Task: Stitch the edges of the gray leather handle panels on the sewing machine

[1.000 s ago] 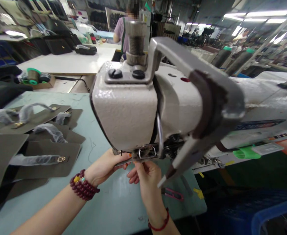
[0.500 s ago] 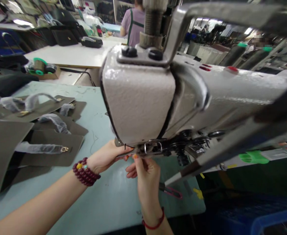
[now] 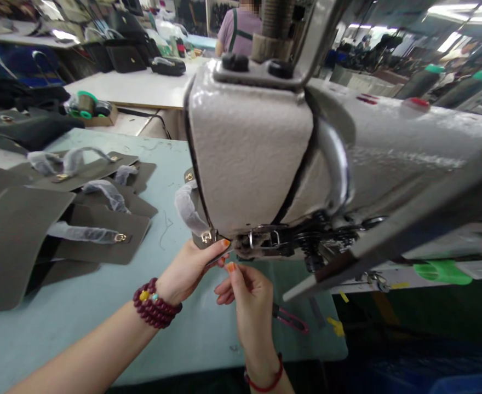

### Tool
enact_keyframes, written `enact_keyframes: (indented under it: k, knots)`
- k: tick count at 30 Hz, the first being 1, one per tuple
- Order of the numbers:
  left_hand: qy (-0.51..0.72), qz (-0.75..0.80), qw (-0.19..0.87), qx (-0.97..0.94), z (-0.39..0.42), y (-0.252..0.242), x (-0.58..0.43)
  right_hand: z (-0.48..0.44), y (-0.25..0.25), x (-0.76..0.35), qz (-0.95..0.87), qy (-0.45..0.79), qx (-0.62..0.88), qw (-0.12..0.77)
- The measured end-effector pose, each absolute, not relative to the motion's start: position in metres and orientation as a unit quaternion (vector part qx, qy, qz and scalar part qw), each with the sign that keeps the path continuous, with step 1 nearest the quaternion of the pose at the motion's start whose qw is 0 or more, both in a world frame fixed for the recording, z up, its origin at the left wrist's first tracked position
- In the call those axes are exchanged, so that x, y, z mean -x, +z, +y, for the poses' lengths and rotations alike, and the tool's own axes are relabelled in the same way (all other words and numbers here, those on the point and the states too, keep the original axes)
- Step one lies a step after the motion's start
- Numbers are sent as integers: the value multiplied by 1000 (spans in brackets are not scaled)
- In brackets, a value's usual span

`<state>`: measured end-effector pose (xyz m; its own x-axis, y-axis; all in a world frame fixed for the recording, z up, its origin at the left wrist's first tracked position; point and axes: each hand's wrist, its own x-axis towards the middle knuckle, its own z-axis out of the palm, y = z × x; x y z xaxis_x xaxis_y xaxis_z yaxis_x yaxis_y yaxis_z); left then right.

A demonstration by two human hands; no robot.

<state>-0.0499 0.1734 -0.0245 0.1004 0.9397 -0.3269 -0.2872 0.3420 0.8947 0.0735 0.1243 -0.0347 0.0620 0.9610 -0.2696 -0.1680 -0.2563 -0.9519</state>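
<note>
A big cream sewing machine head (image 3: 249, 148) fills the middle of the view. Under its front end, my left hand (image 3: 189, 268) is closed in a pinch on a thin metal tool, perhaps tweezers (image 3: 218, 254), whose far end goes up under the machine head. My right hand (image 3: 247, 298) is just to the right, thumb and forefinger pinched together below the needle area; what they hold is too small to make out. A grey bag panel with a wrapped handle (image 3: 187, 210) lies under the machine head, mostly hidden by it.
Several grey bag panels with wrapped handles (image 3: 93, 219) lie stacked on the pale green table (image 3: 101, 306) at the left. Pink-handled snips (image 3: 290, 320) rest near the table's right edge. Thread spools (image 3: 87, 104) and black bags sit on a white table behind, where another person stands.
The view has shifted closer and to the left of the machine. My right hand has dropped slightly away from the needle area. The panel's wrapped handle under the head now shows.
</note>
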Motion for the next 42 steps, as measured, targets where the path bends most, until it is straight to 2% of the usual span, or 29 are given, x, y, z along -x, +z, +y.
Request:
enact_keyframes:
  k: [8,16,19,32,36,40,42]
  knots:
    - [534,532,608,-250,151,-17,19,120,-32,-85,-349,583,536,501]
    - [618,543,546,-159,136,-33,-11,117,-32,-101,-345,578,538,507]
    - [623,570,517,-139,132,-33,-24,116,-32,-108,-358,568,546,501]
    - [593,601,520,-129,121,-32,-45,116,-42,-127,-389,540,566,486]
    - [526,552,622,-179,92,-40,-32,108,-49,-145,-470,455,602,459]
    - [329,483,767,-264,63,-24,24,90,-70,-181,-635,299,617,356]
    - [345,530,690,-351,75,-1,66,76,-84,-197,-700,213,617,289]
